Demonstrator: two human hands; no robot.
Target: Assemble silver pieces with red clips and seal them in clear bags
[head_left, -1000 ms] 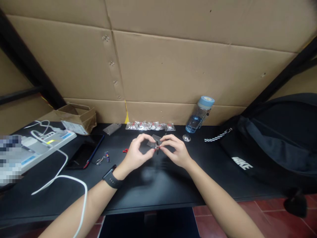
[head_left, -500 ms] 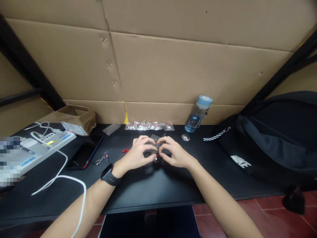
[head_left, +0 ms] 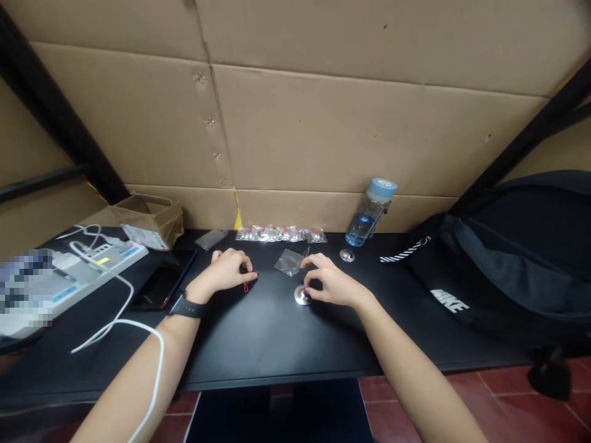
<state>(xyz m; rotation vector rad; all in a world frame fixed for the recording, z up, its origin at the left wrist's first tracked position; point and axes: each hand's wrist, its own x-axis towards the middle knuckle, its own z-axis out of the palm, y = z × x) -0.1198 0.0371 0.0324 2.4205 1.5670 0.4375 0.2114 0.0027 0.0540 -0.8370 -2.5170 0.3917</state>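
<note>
My left hand point(head_left: 229, 271), with a dark watch on its wrist, is over the desk with thumb and finger closed on a small red cord point(head_left: 246, 287). Most of that cord is hidden behind the fingers. A round shiny metal disc point(head_left: 301, 296) lies on the black desk, its right edge pinched by my right hand point(head_left: 331, 282). Just beyond the disc rests a clear plastic bag point(head_left: 289, 263). Another metal disc point(head_left: 347, 255) lies farther right, near the bottle. Several bagged discs with red parts point(head_left: 281, 234) form a row along the back.
A blue-capped water bottle point(head_left: 370, 212) stands at the back right, beside a black backpack point(head_left: 517, 258). On the left are a phone point(head_left: 164, 280), a power strip point(head_left: 87, 277) with a white cable point(head_left: 138, 323), and a cardboard box point(head_left: 150, 221). Another clear bag point(head_left: 211, 239) lies near the box.
My hands were together over the disc; now they are apart. The left has moved left to the red cord, and the disc and plastic bag have come into plain view.
</note>
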